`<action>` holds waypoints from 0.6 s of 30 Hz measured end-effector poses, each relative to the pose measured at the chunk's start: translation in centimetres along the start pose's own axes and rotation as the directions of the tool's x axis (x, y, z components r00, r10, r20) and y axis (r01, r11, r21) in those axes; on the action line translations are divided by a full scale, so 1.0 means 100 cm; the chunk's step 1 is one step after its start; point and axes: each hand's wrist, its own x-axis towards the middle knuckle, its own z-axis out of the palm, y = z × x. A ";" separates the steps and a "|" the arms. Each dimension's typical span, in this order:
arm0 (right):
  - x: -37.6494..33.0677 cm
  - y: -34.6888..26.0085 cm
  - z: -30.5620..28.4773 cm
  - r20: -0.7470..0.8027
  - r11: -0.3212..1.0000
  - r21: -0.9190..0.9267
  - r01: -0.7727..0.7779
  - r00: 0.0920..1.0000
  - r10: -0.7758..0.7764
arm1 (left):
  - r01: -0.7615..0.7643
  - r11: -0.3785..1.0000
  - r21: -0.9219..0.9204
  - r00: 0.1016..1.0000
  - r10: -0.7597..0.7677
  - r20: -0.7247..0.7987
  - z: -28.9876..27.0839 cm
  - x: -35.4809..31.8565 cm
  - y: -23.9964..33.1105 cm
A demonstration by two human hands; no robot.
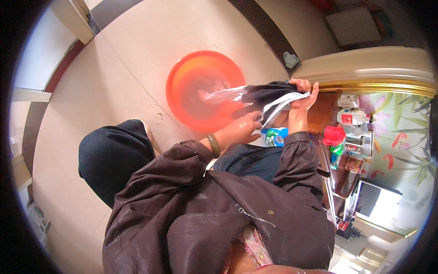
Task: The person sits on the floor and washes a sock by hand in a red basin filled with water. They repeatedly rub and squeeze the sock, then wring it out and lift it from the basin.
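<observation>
A wet black and white garment (267, 92) stretches out to the right of an orange basin (175, 98). Its pale end trails into the dark, cloudy water there. My right hand (305, 93) grips the other end, with a white band of the cloth hanging beside the palm. Just below the garment, my left hand (244, 128) reaches out from a sleeve with a bangle at the wrist. Its fingers are apart and near the cloth, and I see nothing held in them. A blue, green and white plastic package (275, 136) lies between my forearms.
The basin stands on a pale tiled floor (137, 41). Along the right are a brown wooden cabinet (319, 107), plastic bottles (354, 117), a red bundle (334, 135) and a flower-patterned panel (397, 132). A crumpled pale bag (290, 60) lies by the dark floor border.
</observation>
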 end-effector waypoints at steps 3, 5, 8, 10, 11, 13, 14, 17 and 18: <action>-0.003 -0.006 0.003 0.065 0.985 -0.119 0.122 0.991 -0.115 | -0.058 0.998 0.033 0.998 0.058 0.014 0.009 -0.003 0.014; -0.004 -0.007 0.007 0.180 0.997 -0.051 0.050 0.983 -0.040 | -0.080 0.996 0.034 0.997 0.081 -0.013 0.012 -0.003 0.011; -0.005 -0.006 0.011 0.254 0.995 0.067 -0.068 0.966 0.048 | 0.191 0.919 -0.345 0.973 -0.224 -0.060 0.017 0.002 0.003; -0.005 -0.003 0.015 0.271 0.989 0.098 -0.114 0.959 0.084 | 0.358 0.872 -0.333 0.879 -0.435 -0.194 0.017 0.006 0.003; -0.006 0.000 0.018 0.262 0.988 0.091 -0.122 0.961 0.094 | 0.386 0.872 -0.300 0.846 -0.464 -0.261 0.016 0.006 0.002; -0.008 0.006 0.025 0.264 0.981 0.105 -0.163 0.956 0.130 | 0.395 0.873 -0.286 0.804 -0.479 -0.353 0.015 0.007 -0.001; -0.009 0.009 0.028 0.244 0.982 0.092 -0.166 0.960 0.139 | 0.415 0.877 -0.243 0.814 -0.477 -0.333 0.017 0.006 -0.002; -0.015 0.021 0.041 0.210 0.972 0.112 -0.206 0.961 0.179 | 0.453 0.886 -0.096 0.842 -0.461 -0.281 0.022 0.003 -0.007; -0.018 0.024 0.045 0.202 0.965 0.139 -0.223 0.960 0.192 | 0.456 0.889 -0.037 0.852 -0.448 -0.271 0.023 0.004 -0.011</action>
